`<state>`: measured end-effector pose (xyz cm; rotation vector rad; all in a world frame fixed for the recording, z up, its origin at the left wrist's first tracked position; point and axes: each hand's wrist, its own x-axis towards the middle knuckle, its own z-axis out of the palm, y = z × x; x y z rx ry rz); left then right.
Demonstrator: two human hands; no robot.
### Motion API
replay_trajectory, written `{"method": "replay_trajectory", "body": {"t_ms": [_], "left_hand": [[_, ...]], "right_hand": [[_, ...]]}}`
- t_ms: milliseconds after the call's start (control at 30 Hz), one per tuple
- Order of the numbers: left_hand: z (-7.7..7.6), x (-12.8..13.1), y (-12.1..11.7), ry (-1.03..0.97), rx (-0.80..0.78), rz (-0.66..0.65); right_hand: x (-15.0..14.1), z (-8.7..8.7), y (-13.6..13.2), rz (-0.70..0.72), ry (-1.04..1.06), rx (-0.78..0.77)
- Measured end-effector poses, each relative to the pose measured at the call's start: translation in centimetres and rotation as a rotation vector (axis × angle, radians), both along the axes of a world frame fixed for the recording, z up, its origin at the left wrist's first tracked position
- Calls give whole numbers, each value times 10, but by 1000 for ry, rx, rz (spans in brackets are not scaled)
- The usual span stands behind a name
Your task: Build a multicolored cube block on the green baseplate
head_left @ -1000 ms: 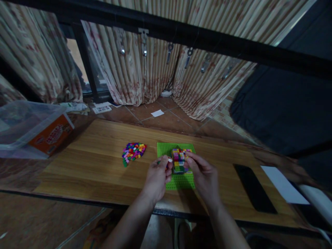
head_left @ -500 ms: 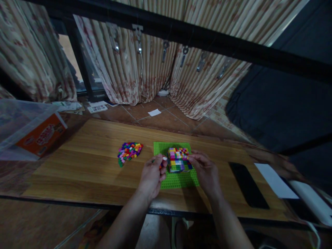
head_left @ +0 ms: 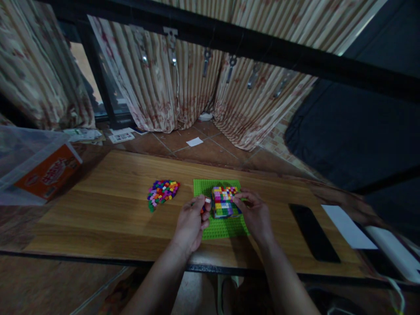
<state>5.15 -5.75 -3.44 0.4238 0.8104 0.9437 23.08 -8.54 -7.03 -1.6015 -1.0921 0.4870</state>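
A block of many-coloured small bricks [head_left: 224,201] stands on a green baseplate [head_left: 220,227] on the wooden table [head_left: 108,210]. My left hand [head_left: 192,221] is closed beside the block's left side, pinching small bricks, one white and one red. My right hand [head_left: 254,214] is curled against the block's right side, fingertips touching its upper edge. A pile of loose coloured bricks [head_left: 161,192] lies to the left of the baseplate.
A black phone [head_left: 313,232] lies flat at the table's right, with a white sheet [head_left: 348,225] beyond it. A clear plastic bin with an orange box [head_left: 46,173] sits at the far left. Striped curtains [head_left: 183,87] hang behind over a tiled floor.
Both hands have drawn slightly lower and closer to the block. My right hand has moved from the block's top to its right side. The view has shifted a little.
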Motion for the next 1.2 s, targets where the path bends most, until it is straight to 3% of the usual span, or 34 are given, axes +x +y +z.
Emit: {"method": "replay_trajectory", "body": {"t_ms": [200,533,700,833,967,1033,1200], "left_hand": [[2,0,0,15,-4,-4],[-2,3,-1,39,-3,-31],[-2,4,-1,41,5,-38],[-2,4,-1,44,-9,-35],[-1,6,-1,26,8,-50],[0,7,-2,28,17,-47],[-1,7,-4,57,41,-98]], "right_hand": [[-9,3,6,-58,312,-13],[-11,3,6,-71,506,12],[-10,11,4,-89,539,46],[-18,23,-5,-155,337,176],[-39,30,-14,104,-48,197],[-50,31,-16,205,-138,160],[-58,30,-14,238,-176,136]]}}
